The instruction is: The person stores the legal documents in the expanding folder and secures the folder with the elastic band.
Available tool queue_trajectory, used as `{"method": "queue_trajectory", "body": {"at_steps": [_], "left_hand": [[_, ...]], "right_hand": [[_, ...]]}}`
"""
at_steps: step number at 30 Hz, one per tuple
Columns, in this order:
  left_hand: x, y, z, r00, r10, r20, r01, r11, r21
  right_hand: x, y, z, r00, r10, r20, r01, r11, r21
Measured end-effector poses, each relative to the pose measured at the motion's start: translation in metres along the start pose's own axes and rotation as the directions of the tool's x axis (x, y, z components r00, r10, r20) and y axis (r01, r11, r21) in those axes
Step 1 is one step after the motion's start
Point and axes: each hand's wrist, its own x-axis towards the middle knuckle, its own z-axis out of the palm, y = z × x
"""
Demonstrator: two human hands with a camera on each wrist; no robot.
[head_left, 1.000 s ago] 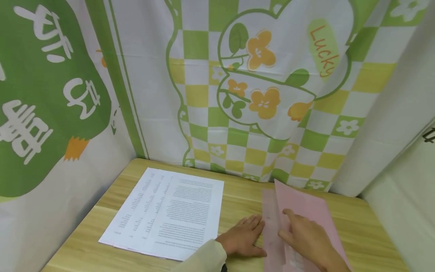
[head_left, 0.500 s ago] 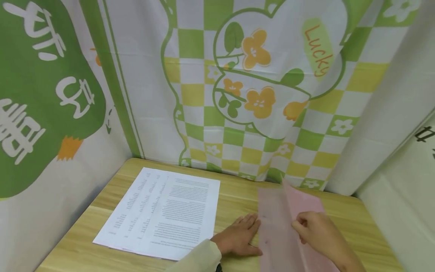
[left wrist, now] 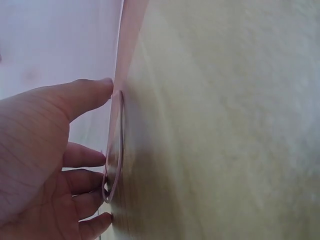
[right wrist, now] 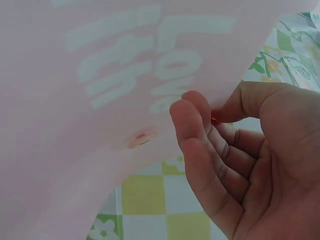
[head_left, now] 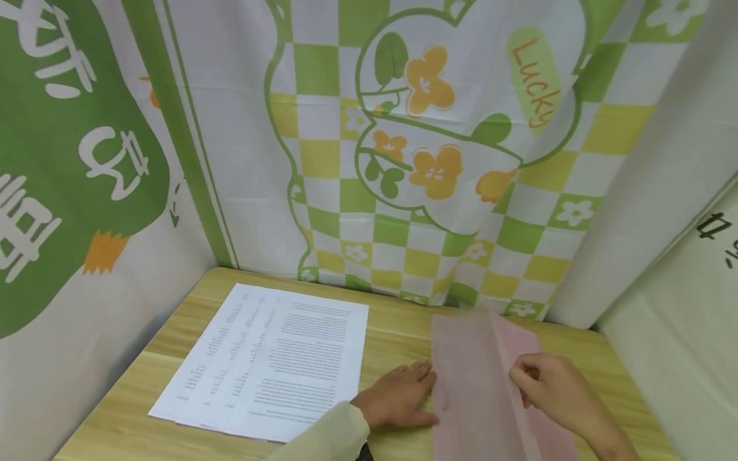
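Observation:
A translucent pink plastic folder lies on the right part of the table, its cover lifted along a crease. White lettering on the cover shows in the right wrist view. My right hand pinches the cover's edge between thumb and fingers. Flat on the wood, my left hand has its fingers straight and its tips against the folder's left edge. A thin pinkish loop stands at that edge by the fingers in the left wrist view; its kind is unclear.
Several printed sheets lie fanned out on the left of the wooden table. A green and yellow checked curtain hangs behind the table's far edge. White cloth hangs at the right.
My right hand has closed on the folder's cover and moved right, lifting it and baring more of the sheet beneath. The left hand stays at the folder's edge. The head view has shifted slightly.

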Motion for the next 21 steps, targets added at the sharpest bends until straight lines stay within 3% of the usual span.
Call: {"method": "queue_trajectory", "body": {"at_steps": [3, 9, 12, 17, 21], "left_hand": [[-0.002, -0.001, 0.0, 1.0, 0.001, -0.022, -0.001, 1.0, -0.014], [-0.003, -0.009, 0.002, 0.99, -0.017, -0.142, 0.008, 0.998, -0.064], [-0.006, -0.015, -0.002, 0.983, -0.042, -0.181, 0.018, 0.991, -0.132], [-0.022, -0.031, -0.02, 0.982, -0.127, -0.139, 0.086, 0.96, -0.266], [-0.041, -0.046, -0.032, 0.98, -0.167, -0.107, 0.13, 0.948, -0.29]], "right_hand": [[0.0, 0.002, 0.0, 1.0, 0.01, 0.0, -0.01, 1.0, 0.013], [0.0, 0.003, 0.003, 0.999, 0.026, 0.028, -0.027, 0.999, 0.042], [0.0, 0.003, 0.003, 1.0, 0.017, 0.019, -0.017, 1.0, 0.02], [0.002, 0.004, 0.002, 1.0, 0.005, 0.013, -0.005, 1.0, 0.009], [0.001, 0.004, 0.001, 1.0, 0.004, 0.01, -0.004, 1.0, 0.01]]}}
